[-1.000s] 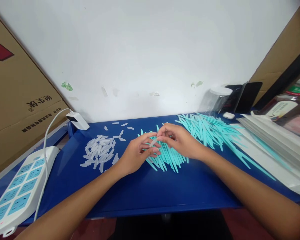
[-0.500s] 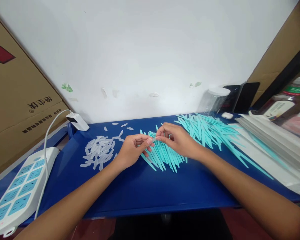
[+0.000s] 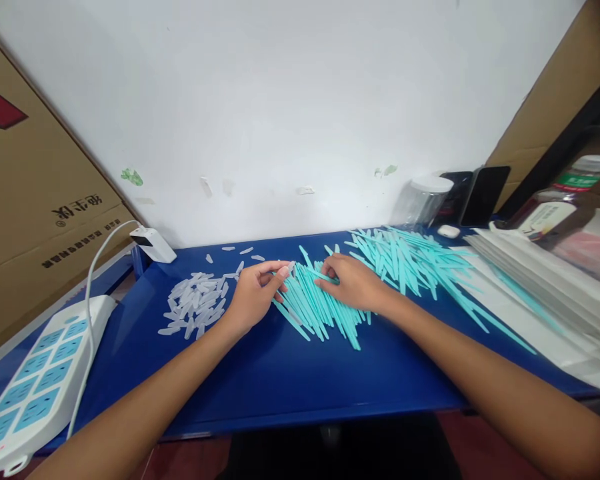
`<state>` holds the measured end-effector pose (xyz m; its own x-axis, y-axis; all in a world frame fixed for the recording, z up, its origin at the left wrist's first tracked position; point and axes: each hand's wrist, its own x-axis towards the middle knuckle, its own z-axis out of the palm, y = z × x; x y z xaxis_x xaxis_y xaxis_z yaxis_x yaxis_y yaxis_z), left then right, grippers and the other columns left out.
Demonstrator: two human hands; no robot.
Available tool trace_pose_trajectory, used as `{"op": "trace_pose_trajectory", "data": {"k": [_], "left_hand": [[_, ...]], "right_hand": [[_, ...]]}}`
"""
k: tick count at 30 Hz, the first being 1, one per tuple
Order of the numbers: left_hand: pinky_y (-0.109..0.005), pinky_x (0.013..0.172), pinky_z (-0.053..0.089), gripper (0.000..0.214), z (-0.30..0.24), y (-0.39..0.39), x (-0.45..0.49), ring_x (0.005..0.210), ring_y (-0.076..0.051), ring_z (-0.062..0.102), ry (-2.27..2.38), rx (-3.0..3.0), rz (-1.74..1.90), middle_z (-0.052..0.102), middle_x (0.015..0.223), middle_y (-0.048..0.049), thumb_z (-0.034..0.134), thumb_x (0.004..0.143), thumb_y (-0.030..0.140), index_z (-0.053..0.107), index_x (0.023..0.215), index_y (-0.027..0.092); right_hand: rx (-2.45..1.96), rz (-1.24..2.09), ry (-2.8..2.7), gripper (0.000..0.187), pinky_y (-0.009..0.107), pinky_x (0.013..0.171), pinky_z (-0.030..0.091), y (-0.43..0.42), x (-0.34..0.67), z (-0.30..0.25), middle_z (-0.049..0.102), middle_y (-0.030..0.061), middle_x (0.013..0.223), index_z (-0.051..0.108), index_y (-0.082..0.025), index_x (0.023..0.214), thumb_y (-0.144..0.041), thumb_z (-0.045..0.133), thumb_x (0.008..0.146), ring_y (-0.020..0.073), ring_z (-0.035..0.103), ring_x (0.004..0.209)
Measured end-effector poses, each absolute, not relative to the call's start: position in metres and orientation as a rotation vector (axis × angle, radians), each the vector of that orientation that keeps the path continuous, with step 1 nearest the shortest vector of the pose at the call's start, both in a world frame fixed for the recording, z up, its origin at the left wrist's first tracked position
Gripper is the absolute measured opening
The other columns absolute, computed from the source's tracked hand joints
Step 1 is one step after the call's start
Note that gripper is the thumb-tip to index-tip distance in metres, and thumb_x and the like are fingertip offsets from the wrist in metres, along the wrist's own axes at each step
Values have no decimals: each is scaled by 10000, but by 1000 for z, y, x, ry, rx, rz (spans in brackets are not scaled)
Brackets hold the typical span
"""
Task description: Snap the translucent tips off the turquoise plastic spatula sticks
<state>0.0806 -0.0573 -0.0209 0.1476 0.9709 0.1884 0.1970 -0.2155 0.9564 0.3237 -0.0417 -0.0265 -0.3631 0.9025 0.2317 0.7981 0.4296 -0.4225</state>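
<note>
Between the thumb and index finger of my left hand (image 3: 256, 293) is a small translucent sleeve (image 3: 291, 268), tilted upward. My right hand (image 3: 353, 280) pinches a slim teal stick (image 3: 318, 274), whose narrow end points left toward the sleeve. Stick and sleeve are apart. Beneath both hands lies a pile of teal sticks (image 3: 325, 313), mostly lined up side by side. Left of my left hand is a loose heap of translucent sleeves (image 3: 195, 301), with a few strays behind it.
A second, messier pile of teal sticks (image 3: 405, 260) lies at the back right, by a clear jar (image 3: 423, 203) and white plastic bags (image 3: 545, 293). On the left are a power strip (image 3: 45, 373), a white charger (image 3: 153, 244) and a cardboard box (image 3: 45, 173). A wall (image 3: 280, 120) closes the back.
My hands were together at the fingertips and have moved apart. The left has shifted left with a sleeve in its pinch; the right has a teal stick from the pile.
</note>
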Motion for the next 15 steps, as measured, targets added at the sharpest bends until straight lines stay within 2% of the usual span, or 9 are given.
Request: {"op": "trace_pose_trajectory", "data": {"k": [3,7,11,15], "left_hand": [[-250,527,567,442,-21,-57,82,654,-158,638,1150,1601,1135,708,754,-49,756,905,485,786,1160,126],[-259,528,572,416,-21,-58,82,655,-165,644,1137,1651,1123,707,758,-48,749,908,484,789,1137,139],[-263,530,576,402,-20,-58,81,668,-168,656,1126,1658,1120,728,814,-59,742,913,490,783,1125,151],[-253,522,567,389,-17,-60,82,642,-156,645,1104,1678,1103,712,789,-53,715,937,490,769,1099,140]], "right_hand": [[-1411,344,-2273,169,308,664,390,-39,325,-25,697,51,867,627,-202,883,-348,654,962,202,620,781],[-1358,334,-2227,208,307,676,377,-35,328,-20,705,40,810,644,-200,812,-308,611,986,188,618,744],[-1239,399,-2084,225,298,650,366,-37,332,-11,661,8,738,629,-201,905,-336,523,1051,166,567,657],[-1082,575,-2031,255,288,599,321,-42,331,-2,497,-52,622,625,-214,969,-404,494,1078,141,438,567]]}}
